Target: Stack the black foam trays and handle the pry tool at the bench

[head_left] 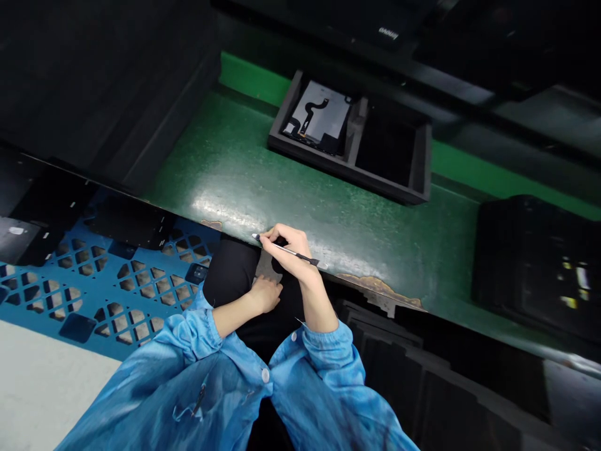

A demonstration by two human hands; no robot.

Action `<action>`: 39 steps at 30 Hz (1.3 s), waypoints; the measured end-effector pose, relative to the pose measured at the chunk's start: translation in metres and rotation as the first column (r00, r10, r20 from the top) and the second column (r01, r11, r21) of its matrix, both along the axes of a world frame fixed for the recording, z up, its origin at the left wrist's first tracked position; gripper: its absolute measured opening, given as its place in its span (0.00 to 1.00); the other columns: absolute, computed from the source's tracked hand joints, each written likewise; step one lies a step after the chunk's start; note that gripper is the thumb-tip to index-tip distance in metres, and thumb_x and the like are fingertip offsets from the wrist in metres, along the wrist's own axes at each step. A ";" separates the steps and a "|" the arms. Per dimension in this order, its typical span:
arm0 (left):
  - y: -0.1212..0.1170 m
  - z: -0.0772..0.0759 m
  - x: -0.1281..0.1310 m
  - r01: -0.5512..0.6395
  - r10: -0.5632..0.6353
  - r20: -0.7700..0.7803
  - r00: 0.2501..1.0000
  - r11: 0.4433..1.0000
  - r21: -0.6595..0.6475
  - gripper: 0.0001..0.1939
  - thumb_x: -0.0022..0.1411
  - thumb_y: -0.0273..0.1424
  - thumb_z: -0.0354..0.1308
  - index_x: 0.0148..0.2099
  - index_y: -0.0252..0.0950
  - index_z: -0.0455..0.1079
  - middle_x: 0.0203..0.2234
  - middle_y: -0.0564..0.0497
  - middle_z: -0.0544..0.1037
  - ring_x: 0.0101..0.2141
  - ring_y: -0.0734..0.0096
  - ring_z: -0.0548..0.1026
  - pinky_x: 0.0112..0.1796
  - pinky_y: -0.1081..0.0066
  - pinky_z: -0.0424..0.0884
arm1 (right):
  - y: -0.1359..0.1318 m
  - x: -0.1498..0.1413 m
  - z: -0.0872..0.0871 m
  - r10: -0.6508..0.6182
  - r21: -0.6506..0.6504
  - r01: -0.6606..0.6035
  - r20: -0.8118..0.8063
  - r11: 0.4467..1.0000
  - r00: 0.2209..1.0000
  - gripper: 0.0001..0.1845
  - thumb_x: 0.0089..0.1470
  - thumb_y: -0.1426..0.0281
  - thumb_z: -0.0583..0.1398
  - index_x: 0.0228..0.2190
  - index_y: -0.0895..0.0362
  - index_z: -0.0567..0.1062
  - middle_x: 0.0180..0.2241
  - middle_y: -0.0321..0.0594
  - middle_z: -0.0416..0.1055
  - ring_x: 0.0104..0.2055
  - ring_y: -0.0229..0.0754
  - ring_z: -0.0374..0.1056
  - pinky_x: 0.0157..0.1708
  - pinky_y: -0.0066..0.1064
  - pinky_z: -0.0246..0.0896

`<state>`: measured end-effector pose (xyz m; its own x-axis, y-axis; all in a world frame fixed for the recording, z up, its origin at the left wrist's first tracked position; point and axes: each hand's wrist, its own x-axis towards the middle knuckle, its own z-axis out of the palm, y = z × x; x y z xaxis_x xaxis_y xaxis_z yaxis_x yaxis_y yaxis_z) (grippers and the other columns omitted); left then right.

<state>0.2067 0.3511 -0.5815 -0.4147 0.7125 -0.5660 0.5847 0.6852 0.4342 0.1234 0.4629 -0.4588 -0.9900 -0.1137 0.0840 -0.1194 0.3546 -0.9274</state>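
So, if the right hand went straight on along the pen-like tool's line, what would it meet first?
The right hand would probably meet the large black box across the green bench; depth is unclear, so the pen-like tool might touch the bench sooner.

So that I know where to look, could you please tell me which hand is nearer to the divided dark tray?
Right. The right hand, holding a slim tool, is at the bench's near edge, short of the tray; the left hand is farther back, over the lap.

Screen panel point(320, 116) lies in the divided tray's point(313, 156) left compartment.
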 end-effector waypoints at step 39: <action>0.000 0.006 -0.003 0.048 -0.048 -0.003 0.999 0.998 -0.041 0.27 0.79 0.41 0.53 0.71 0.32 0.71 0.65 0.33 0.78 0.62 0.43 0.78 0.63 0.51 0.68 | 0.002 -0.001 -0.002 0.027 -0.055 -0.026 0.035 0.998 0.999 0.17 0.62 0.64 0.68 0.25 0.51 0.70 0.36 0.38 0.85 0.41 0.48 0.83 0.41 0.36 0.72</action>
<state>0.2041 0.3513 -0.5752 -0.3831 0.7079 -0.5934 0.6192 0.6735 0.4037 0.1221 0.4647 -0.4609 -0.9891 -0.1361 0.0556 -0.0947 0.3007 -0.9490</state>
